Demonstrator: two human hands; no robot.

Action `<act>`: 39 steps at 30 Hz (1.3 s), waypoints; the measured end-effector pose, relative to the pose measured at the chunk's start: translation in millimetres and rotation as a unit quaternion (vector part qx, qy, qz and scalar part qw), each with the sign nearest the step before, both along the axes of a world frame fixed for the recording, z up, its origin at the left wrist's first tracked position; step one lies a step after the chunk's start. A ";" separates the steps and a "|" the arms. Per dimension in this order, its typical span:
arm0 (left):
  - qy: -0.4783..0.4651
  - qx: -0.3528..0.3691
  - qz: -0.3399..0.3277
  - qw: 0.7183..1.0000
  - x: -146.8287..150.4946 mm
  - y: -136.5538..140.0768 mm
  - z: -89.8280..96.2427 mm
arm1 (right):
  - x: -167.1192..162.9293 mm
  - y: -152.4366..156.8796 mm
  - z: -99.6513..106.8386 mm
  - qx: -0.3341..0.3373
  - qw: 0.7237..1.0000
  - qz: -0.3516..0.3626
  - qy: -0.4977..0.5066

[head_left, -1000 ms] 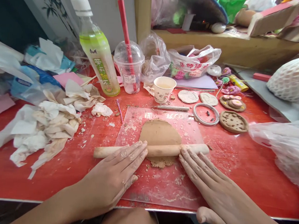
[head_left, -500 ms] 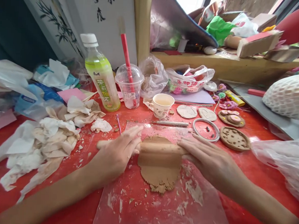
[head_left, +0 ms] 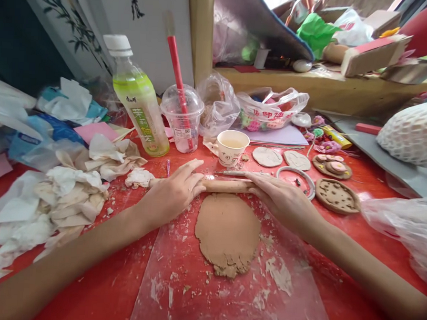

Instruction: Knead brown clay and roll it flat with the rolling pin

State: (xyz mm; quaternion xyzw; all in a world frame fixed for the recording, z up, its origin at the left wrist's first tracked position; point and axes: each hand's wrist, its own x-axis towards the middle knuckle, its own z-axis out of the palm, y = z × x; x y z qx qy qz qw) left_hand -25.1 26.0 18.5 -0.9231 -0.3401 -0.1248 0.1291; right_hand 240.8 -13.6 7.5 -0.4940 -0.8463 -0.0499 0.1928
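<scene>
A wooden rolling pin [head_left: 226,186] lies crosswise just past the far edge of a flat brown clay slab [head_left: 227,232]. My left hand [head_left: 178,187] holds down its left part, fingers over the top and thumb on the near side. On the right end, my right hand [head_left: 279,194] grips it in the same way, fingers reaching inward. The slab is smooth on top, with a ragged, cracked near edge. Under it is a clear plastic sheet [head_left: 234,304] smeared with clay crumbs. Both ends of the pin are mostly covered by my hands.
Behind the pin stand a paper cup [head_left: 232,149], a lidded plastic cup [head_left: 183,125] and a tea bottle [head_left: 141,103]. Crumpled tissues [head_left: 68,195] lie left. At right are a ring [head_left: 307,181], clay discs [head_left: 267,156], a decorated clay piece [head_left: 336,195] and a plastic bag [head_left: 403,227].
Both hands have pushed the rolling pin away from me, off the upper part of the clay slab to beyond its far edge. More of the slab's surface shows.
</scene>
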 end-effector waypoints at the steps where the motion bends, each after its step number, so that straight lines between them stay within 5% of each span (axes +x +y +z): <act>1: -0.002 -0.004 -0.005 1.000 1.1 2.9 3.7 | -2.3 0.7 2.3 -0.006 1.000 0.002 0.002; 6: 0.045 0.029 -0.009 0.999 15.7 25.3 16.7 | -12.3 9.0 6.1 -0.010 0.999 0.043 -0.010; 13: 0.072 0.016 -0.005 0.997 34.1 40.0 3.6 | -13.8 9.7 0.3 -0.028 0.998 0.064 0.006; 21: 0.025 -0.049 0.055 0.997 30.7 24.3 -5.2 | -16.8 -6.0 5.6 -0.030 0.998 0.062 0.004; 28: 0.048 -0.068 0.053 0.995 26.9 16.3 -8.7 | -16.0 -18.4 11.5 -0.038 0.998 0.054 0.001; 39: 0.058 -0.081 0.004 0.995 13.0 -34.5 -5.6 | -5.1 -64.8 16.7 -0.105 0.994 0.041 -0.017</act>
